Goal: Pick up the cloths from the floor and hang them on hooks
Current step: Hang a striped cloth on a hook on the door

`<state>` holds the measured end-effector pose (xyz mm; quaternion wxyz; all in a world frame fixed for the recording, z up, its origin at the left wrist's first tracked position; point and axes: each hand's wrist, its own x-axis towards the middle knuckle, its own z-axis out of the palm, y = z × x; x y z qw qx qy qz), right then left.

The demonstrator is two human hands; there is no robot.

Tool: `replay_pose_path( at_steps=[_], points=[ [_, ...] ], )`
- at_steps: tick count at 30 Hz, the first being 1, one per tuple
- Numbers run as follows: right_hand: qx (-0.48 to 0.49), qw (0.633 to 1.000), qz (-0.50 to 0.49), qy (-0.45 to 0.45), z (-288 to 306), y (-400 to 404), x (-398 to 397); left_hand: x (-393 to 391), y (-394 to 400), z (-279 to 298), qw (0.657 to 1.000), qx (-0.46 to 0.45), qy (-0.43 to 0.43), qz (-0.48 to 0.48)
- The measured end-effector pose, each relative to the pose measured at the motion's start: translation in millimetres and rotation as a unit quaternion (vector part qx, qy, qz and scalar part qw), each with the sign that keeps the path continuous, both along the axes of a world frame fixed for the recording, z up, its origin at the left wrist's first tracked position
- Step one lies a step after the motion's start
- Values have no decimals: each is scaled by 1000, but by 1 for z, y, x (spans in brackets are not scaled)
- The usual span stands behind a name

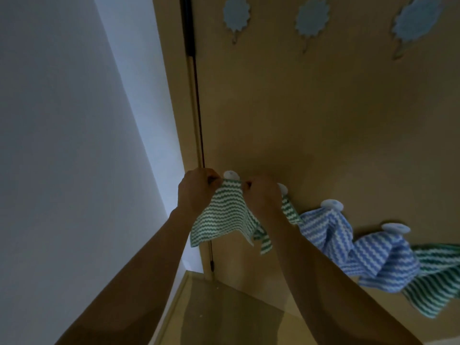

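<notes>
The left hand [196, 192] pinches the top edge of a green-and-white striped cloth [224, 217] between curled fingers and thumb, close to the crack between the door and its frame. The right hand [261, 195] pinches the same edge a little further along, so the strip of cloth between the two hands is pulled taut. That taut edge lies just below a white round hook [230, 174] fixed to the tan door [311, 120]; whether the cloth is caught on the hook cannot be told. The rest of the cloth hangs down loose between the two forearms, its lower corners dangling free.

To the right along the door runs a row of further white hooks. The second hook [283, 187] is partly hidden behind the right hand, and another green striped cloth [290, 211] hangs from it. A blue-and-white striped cloth [321, 225] hangs below the third hook [332, 204], a second blue striped cloth [380, 260] below the fourth hook [395, 227], and at the right edge a further green striped cloth [438, 282] hangs, its hook out of view.

Higher on the door sit three pale blue flower-shaped hooks [312, 17], all bare. A white wall [74, 145] fills the left side, and a strip of tan floor [224, 307] shows beneath the arms.
</notes>
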<state>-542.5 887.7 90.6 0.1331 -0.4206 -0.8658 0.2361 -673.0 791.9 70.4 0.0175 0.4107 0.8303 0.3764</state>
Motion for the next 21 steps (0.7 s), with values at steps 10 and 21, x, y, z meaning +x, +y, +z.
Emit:
replay_pose_path(
  at_steps=[10, 21],
  points=[
    [94, 990, -49, -93, -32, 34, -50, -36, 52, -34, 997, -18, 37, 68],
    [83, 987, -96, -95, -56, 29, -65, -42, 52, -65, 997, -15, 63, 50]
  ],
)
